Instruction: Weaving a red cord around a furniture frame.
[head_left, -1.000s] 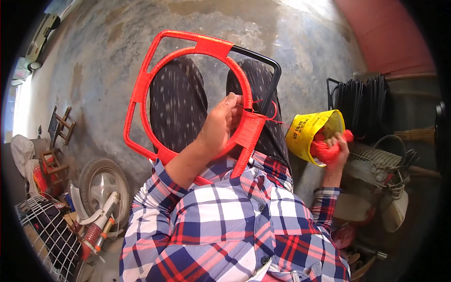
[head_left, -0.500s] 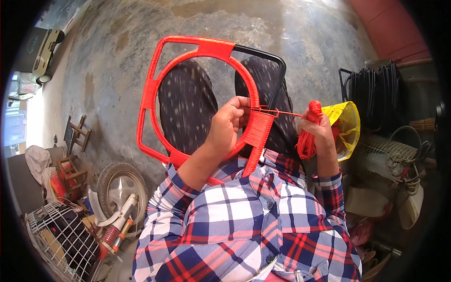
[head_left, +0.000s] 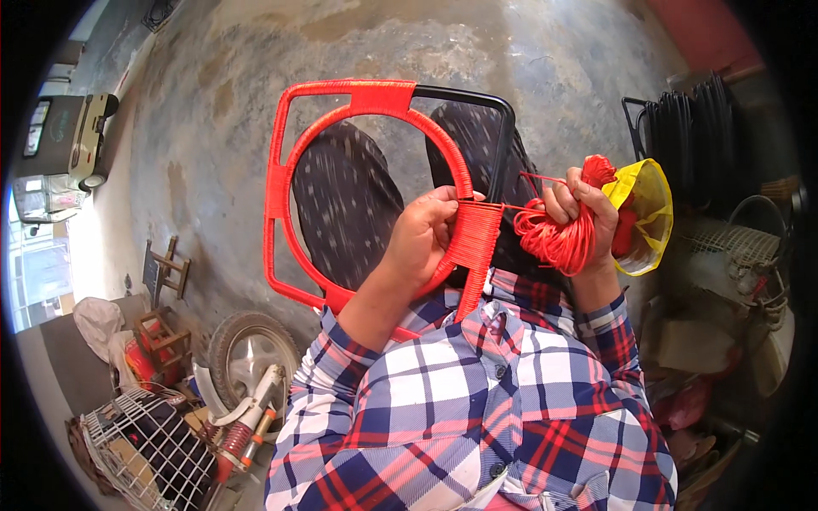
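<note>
1. Clock refs: 12 = top of head view, 6 = wearer's chest.
2. Red-and-black frame [head_left: 475, 238]: over the lap, across the dark trousers [head_left: 345, 204], a touch toward 11 from view centre. Round ring inside a squarish outer loop, open face toward camera.
3. Orientation: sides look near equal, so no clear long axis. Top edge runs 9 to 3, dipping slightly at 3. Bare black rail [head_left: 504, 162] covers the 1–2 o'clock corner, then drops toward 6; the other visible sides are wrapped red.
4. Left hand [head_left: 417, 243]: at ring's 3 o'clock, thumb and fingers closed on it at the upper end of the wide wrapped band.
5. Right hand [head_left: 603, 223]: out at 3 from frame, fist closed round red cord hank [head_left: 558, 241]. Hank's long axis 1 to 7–8; tight knob at 1, loose loops at 7–8.
6. Strand [head_left: 518, 207] runs from hank toward 9, to the frame beside left fingertips.
7. Yellow container [head_left: 649, 192]: just beside right hand at 3, mouth visible, red material inside.
8. Wheel [head_left: 223, 341]: 8 o'clock, well apart.
</note>
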Demonstrator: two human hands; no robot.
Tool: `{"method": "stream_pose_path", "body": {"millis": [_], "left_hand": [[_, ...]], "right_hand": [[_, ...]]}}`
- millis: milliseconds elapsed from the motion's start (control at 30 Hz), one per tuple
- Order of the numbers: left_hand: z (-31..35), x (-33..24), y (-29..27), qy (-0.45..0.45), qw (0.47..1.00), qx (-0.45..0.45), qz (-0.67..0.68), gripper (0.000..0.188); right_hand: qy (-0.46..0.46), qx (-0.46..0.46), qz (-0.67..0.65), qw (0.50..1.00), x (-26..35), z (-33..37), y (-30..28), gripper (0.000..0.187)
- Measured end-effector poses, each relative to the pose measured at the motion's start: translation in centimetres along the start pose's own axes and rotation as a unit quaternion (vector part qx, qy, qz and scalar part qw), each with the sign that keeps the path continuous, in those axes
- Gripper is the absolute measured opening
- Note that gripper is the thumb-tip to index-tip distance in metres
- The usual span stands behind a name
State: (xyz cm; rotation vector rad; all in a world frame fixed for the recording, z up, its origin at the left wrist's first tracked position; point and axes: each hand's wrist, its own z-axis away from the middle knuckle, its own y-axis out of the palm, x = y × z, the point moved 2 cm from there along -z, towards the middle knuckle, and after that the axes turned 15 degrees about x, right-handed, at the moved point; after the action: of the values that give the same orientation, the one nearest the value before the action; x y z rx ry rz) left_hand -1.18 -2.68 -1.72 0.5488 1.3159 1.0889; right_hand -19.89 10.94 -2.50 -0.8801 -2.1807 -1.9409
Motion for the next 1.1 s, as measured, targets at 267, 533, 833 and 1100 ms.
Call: {"method": "stream_pose_path", "body": {"millis": [267, 533, 833, 1100], "left_hand": [[0.0, 0.2, 0.0, -0.006, 1.0, -0.008, -0.002, 0.031], [-0.2, 0.1, 0.4, -0.004, 1.0, -0.012, -0.011, 0.03], [-0.7, 0.0, 0.7, 0.001, 1.0, 0.008, 0.004, 0.025], [-0.6, 0.6, 0.1, 0.011, 0.997, 0.021, 0.067, 0.027]], "right_hand": [[0.018, -0.039, 0.121, 0.992, -0.1, 1.2, 0.4, 0.013], [0.034, -0.038, 0.144, 0.988, 0.0, 1.2, 0.9, 0.016], [0.034, -0.042, 0.16, 0.986, -0.2, 1.8, 0.9, 0.013], [0.002, -0.075, 0.208, 0.975, -1.3, 2.7, 1.2, 0.014]]}}
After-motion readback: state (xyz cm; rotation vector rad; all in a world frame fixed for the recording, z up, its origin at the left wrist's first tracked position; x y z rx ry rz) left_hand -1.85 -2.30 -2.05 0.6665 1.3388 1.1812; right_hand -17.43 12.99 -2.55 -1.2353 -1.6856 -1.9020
